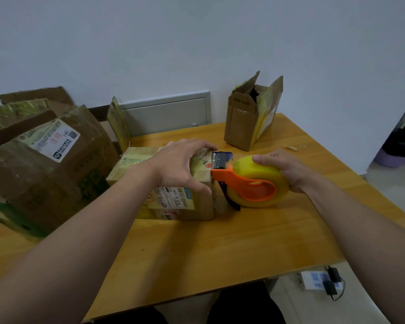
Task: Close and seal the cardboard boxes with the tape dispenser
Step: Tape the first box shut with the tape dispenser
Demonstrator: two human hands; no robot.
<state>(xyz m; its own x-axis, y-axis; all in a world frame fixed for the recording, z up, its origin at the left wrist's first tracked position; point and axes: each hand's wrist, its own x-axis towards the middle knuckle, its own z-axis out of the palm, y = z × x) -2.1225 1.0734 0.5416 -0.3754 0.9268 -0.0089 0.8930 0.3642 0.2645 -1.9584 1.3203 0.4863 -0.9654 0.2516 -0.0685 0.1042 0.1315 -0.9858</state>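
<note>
Small box [136,164] lies on its side near the middle of the table [220,249], long axis left to right, labelled face toward the person. Left hand [180,167] grips its right end: fingers curled over the top far edge, thumb pressed on the front face just above the label. Tape dispenser [250,183] sits just right of the box, touching it. Its long axis also runs left to right. The orange frame's nose and dark roller point left, against the box's right end at the top corner; the yellow roll trails to the right. Right hand [288,171] grips the roll from the far right side, fingers wrapped over the top of the roll, palm behind it. The dispenser's head lies between the two hands, right next to the left fingertips. Large box [45,160] stands at the table's left, flaps up. Tall box [250,122] stands open at the back right, well apart from the hands.
</note>
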